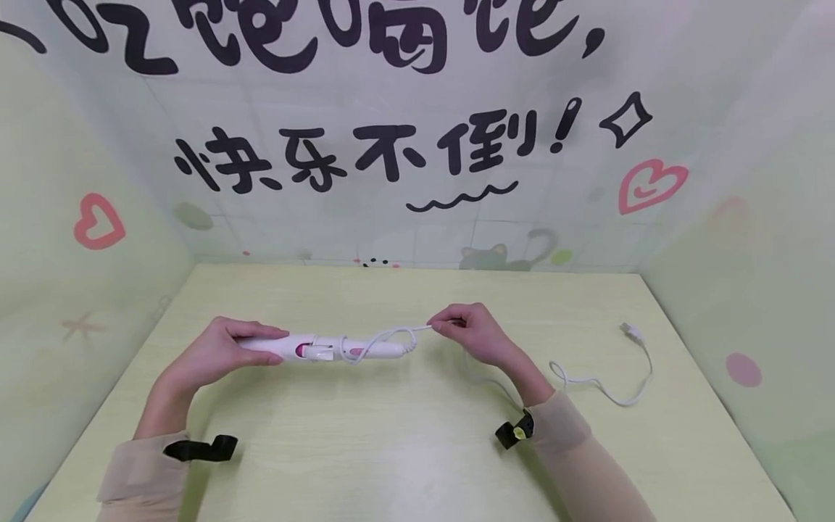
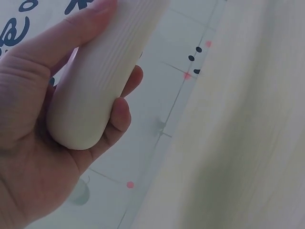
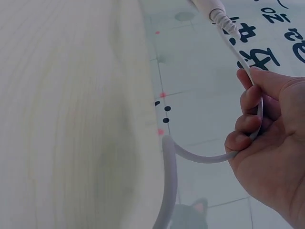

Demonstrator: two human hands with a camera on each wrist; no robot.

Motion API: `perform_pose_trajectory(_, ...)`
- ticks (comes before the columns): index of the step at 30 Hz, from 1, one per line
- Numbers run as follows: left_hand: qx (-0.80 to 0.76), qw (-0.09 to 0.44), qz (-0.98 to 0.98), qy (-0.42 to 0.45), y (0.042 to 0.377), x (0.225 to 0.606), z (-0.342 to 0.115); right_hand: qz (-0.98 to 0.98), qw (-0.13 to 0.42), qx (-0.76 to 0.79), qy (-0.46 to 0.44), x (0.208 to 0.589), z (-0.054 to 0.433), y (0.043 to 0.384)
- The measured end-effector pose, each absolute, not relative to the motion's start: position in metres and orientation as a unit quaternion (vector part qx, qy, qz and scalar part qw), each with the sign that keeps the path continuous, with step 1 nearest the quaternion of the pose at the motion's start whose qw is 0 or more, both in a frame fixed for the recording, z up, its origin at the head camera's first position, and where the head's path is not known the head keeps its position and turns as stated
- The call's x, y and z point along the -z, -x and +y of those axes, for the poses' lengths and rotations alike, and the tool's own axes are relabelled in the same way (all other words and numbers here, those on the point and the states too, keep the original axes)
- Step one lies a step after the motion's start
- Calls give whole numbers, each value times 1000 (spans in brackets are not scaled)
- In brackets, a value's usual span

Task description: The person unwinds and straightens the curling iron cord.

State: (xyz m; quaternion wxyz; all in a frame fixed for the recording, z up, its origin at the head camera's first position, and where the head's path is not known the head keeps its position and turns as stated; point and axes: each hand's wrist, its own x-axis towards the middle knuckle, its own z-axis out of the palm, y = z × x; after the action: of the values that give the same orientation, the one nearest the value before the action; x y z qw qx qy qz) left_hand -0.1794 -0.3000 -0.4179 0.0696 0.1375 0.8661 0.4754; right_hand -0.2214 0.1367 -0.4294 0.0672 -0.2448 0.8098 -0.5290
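Observation:
My left hand (image 1: 212, 351) grips one end of a white hair styling iron (image 1: 385, 351) with pink details, held level over the table. In the left wrist view the thumb and fingers wrap round its smooth, ridged end (image 2: 95, 105). A white power cord (image 1: 396, 331) loops round the right part of the iron and runs from the coiled sleeve at its tip. My right hand (image 1: 479, 335) pinches this cord to the right of the iron. The right wrist view shows the cord (image 3: 209, 158) passing through the curled fingers and hanging down in a bend.
Farther right the cord's tail lies on the pale wooden table (image 1: 391, 464), ending in a plug (image 1: 631, 333) near the right edge. Printed walls (image 1: 365, 232) enclose the table at the back and both sides. A black wrist camera (image 1: 202, 449) sits on each sleeve.

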Motion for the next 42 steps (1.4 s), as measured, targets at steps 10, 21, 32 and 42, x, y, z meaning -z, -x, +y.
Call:
perform_pose_trajectory(10,-453,56,882,-116,179,419,-305,821,46,524,223,419,159,221)
perform_pose_trajectory(21,-444,30,891,-90,172,425,-322,826,60,519,213,426,173,220)
perform_pose_trajectory(32,-445,14,891,-89,170,421,-325,830,42,517,206,431,176,222)
perform_pose_trajectory(42,-445,10,891,-93,168,418,-323,811,91,543,196,437,176,222)
